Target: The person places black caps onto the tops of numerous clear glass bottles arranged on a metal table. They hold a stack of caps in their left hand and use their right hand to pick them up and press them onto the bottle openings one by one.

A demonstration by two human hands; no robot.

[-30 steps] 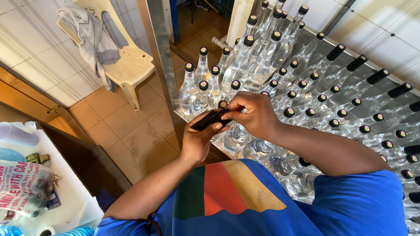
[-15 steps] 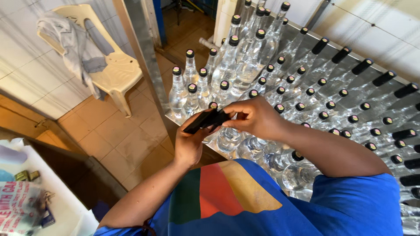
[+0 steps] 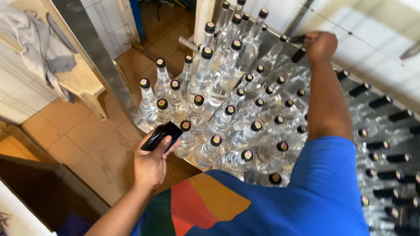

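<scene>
Many clear glass bottles (image 3: 227, 105) with dark caps stand packed together on a metal table (image 3: 111, 83). My left hand (image 3: 151, 164) is at the table's near left corner, holding a bunch of black cap sleeves (image 3: 161, 135) beside a capped bottle (image 3: 187, 137). My right hand (image 3: 320, 45) is stretched out to the far side of the table. Its fingers are closed on a black sleeve (image 3: 299, 53) at the neck of a bottle there.
A cream plastic chair (image 3: 76, 76) with grey cloth (image 3: 37, 37) draped on it stands at the left on an orange tiled floor (image 3: 83, 135). White tiled walls (image 3: 376, 39) run behind the table. Bottles at the right wear long black sleeves (image 3: 378, 101).
My right hand left the bunch in my left hand and reached out to the far bottles with a black sleeve. The left hand stayed near the table's corner. The camera tilted toward the table.
</scene>
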